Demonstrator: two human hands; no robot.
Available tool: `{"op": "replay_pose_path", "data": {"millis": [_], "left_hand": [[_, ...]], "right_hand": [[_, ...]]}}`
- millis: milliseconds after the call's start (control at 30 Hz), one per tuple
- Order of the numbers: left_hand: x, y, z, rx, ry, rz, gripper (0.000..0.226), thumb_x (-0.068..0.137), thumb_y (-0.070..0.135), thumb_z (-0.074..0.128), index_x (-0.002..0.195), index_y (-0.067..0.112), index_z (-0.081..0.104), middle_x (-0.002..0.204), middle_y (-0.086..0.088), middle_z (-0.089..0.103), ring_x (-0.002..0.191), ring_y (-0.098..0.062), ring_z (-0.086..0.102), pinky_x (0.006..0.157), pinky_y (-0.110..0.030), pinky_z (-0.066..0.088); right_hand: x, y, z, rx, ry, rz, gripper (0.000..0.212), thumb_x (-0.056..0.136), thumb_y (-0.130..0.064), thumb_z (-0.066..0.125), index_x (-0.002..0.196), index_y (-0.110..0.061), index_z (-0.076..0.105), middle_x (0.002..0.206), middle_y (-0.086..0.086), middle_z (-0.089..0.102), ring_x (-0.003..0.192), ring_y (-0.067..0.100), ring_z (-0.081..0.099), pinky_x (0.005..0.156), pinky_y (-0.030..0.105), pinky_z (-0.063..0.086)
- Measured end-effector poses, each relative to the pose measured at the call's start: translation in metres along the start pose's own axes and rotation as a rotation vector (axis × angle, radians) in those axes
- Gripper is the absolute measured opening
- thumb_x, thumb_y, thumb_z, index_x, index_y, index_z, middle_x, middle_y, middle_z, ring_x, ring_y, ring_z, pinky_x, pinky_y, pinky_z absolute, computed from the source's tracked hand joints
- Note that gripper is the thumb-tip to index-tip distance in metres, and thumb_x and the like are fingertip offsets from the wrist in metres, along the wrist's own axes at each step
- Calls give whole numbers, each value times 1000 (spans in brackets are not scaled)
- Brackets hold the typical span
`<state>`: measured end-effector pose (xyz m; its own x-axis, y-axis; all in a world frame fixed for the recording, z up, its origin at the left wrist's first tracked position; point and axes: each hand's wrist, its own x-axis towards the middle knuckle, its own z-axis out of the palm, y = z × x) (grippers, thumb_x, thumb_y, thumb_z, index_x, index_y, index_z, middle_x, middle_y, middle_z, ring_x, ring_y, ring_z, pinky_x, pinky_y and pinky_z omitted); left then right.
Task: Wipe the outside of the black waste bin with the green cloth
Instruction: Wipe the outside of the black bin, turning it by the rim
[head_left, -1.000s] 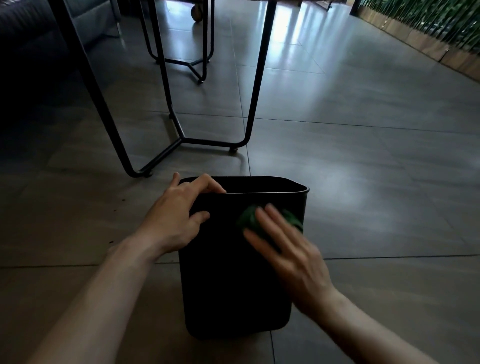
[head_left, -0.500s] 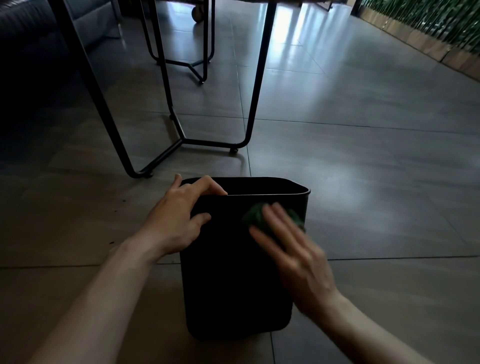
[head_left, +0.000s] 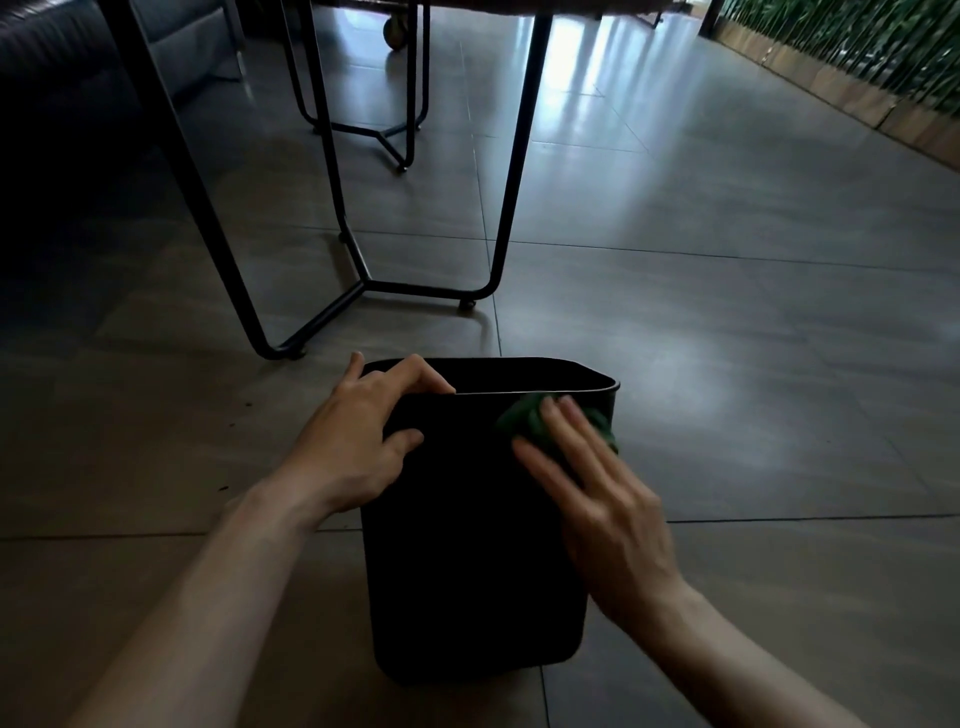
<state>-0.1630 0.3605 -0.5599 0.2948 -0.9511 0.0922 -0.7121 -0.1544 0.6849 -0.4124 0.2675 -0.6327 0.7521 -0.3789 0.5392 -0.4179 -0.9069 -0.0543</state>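
Steadying the bin (head_left: 467, 545) so it will not slide or tip, the left hand (head_left: 358, 441) grips the rim at its near left corner, fingers hooked inside, thumb on the outer wall. Just beside it, the right hand (head_left: 597, 499) lies flat with fingers spread, pressing the cloth (head_left: 524, 421) against the wall's upper right, under the fingertips, just below the rim.

plain matte black plastic waste bin (head_left: 467, 561), no pattern. crumpled dark green cloth (head_left: 524, 423), solid colour. glossy grey-brown square floor tiles (head_left: 727, 364) with thin dark grout lines and pale blue-white reflections. thin black metal table legs (head_left: 511, 182). green foliage strip (head_left: 857, 47) over tan wooden edging.
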Motion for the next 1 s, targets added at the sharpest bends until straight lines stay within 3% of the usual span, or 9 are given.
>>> {"op": "replay_pose_path", "data": {"millis": [100,267,400,533,633,733,833,933,1000], "left_hand": [[1,1,-1,1,-3,6,45,86,4,69,107,42,58,97,25,62,110,30,35,124,-54,17],[0,0,3,-20,-1,3,44,86,4,69,110,39,58,102,19,63,98,46,20,127,-50,9],[0,2,1,12,6,23,43,85,2,70,110,35,60,96,26,60,101,40,27,124,-54,18],[0,0,0,9,4,17,44,86,4,69,108,41,58,97,30,60,91,26,33,127,-48,7],[0,-2,2,0,13,21,46,86,4,69,107,43,56,100,24,63,96,23,36,128,-41,0],[2,-3,5,2,14,32,48,85,4,68,106,45,54,105,23,65,115,4,46,128,-39,-2],[2,-6,6,32,6,41,47,84,4,68,108,42,54,108,20,67,121,-7,54,128,-39,-3],[2,-6,7,34,2,63,47,85,4,68,108,43,54,104,24,67,119,-4,55,127,-37,-3],[3,-4,7,20,-13,73,48,85,4,68,106,45,55,104,24,67,119,-1,54,127,-37,-5]], "right_hand": [[-6,-4,6,-21,-26,8,43,98,-4,64,140,-12,63,160,20,42,153,35,34,113,48,48],[-90,-20,10,-12,-266,-249,38,104,-10,47,135,-17,67,157,16,47,150,34,39,96,42,58],[-34,-9,2,47,-82,-54,40,105,-10,46,140,-16,64,160,16,44,152,33,38,109,46,53],[10,-9,4,5,31,122,43,99,-5,60,141,-14,63,161,17,43,154,33,34,115,45,47],[-35,-31,22,45,-84,-83,39,97,-6,65,136,-13,66,159,19,45,152,35,37,106,46,53],[-70,-51,31,-7,-263,-330,36,105,-16,50,137,-22,65,158,13,47,151,32,37,95,37,59],[-44,-58,33,7,-199,-272,37,105,-20,47,139,-22,62,161,13,44,153,31,35,102,37,55],[-7,-67,37,41,-90,-134,36,105,-20,57,140,-19,60,163,17,39,156,32,29,113,39,46],[-8,-76,45,73,-97,-214,34,103,-21,60,137,-20,63,161,16,44,154,33,33,111,39,46]]}}
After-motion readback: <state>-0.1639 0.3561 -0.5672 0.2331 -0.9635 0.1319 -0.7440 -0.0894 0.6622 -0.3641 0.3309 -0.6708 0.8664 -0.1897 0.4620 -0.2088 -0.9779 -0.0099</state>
